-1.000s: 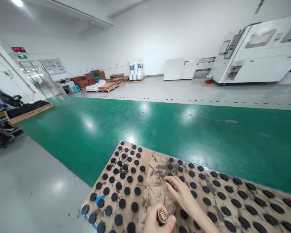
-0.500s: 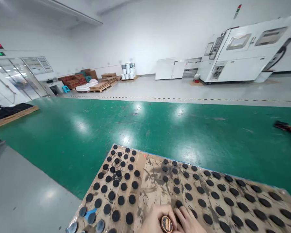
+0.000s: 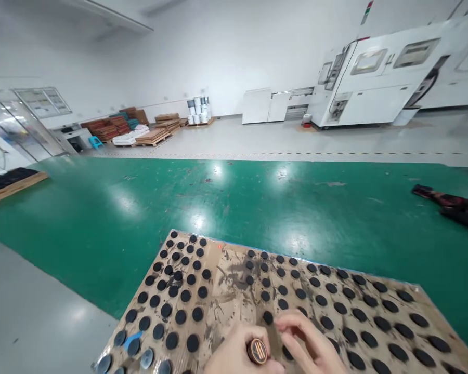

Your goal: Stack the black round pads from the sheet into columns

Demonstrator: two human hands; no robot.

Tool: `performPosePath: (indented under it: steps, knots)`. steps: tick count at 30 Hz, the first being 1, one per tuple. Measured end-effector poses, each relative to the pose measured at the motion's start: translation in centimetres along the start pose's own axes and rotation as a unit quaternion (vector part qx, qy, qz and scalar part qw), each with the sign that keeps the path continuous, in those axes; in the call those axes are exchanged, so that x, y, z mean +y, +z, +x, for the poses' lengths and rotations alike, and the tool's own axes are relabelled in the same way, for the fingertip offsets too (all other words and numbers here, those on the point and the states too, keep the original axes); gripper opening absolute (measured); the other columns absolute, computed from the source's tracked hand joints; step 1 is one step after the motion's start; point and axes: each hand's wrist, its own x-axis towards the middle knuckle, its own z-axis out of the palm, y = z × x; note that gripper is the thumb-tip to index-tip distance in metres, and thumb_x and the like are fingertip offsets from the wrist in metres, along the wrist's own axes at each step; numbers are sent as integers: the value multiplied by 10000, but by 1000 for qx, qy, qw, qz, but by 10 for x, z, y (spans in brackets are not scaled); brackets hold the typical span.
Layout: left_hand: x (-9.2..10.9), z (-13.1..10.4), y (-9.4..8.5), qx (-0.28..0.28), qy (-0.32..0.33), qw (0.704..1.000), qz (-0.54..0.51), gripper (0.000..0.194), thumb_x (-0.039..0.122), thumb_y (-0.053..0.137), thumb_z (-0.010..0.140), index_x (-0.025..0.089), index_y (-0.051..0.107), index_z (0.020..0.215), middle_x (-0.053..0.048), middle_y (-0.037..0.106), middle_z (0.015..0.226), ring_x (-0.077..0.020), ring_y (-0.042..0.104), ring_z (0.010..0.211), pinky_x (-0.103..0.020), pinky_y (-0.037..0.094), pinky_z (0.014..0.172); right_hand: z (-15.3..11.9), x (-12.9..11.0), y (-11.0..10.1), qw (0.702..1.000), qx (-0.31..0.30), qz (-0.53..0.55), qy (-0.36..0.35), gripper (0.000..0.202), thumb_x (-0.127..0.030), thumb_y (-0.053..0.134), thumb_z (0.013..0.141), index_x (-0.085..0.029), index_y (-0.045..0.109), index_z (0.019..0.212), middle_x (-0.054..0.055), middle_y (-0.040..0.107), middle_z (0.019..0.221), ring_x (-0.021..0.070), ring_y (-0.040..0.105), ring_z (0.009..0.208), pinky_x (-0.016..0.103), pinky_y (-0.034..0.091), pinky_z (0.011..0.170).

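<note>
Left hand (image 3: 234, 351) gripped round-topped stick (image 3: 257, 351) | right hand (image 3: 316, 337) hung half-open, nothing visible held | black discs (image 3: 192, 343) lay in rows; remainder unclear

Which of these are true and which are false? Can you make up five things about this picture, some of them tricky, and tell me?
1. The left hand holds a round thing with stripes on top. True.
2. All the black discs are in one big heap. False: the black discs are spread out on a brown board.
3. The little stool at the back is blue. True.
4. The shiny floor just beyond the board is red. False: that floor is green.
5. The big machine at the back is white. True.
</note>
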Motion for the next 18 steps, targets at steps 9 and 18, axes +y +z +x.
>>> performPosePath:
  steps: [9, 18]
  knots:
    - [-29, -5, -8, 75, 27, 996, 50, 607, 791, 601, 765, 202, 481, 675, 30, 404, 656, -131, 383, 660, -265, 343, 643, 22, 104, 58, 950, 17, -287, -126, 332, -271, 327, 1010, -211, 653, 1003, 107, 672, 883, 246, 667, 805, 350, 584, 675]
    - [-22, 6, 8, 100, 34, 994, -23, 658, 817, 655, 696, 201, 427, 657, 56, 325, 633, -103, 268, 619, -270, 239, 569, 40, -3, -5, 993, -70, 86, -44, 326, -549, 541, 961, -239, 638, 952, 62, 661, 953, 185, 667, 843, 261, 572, 758]
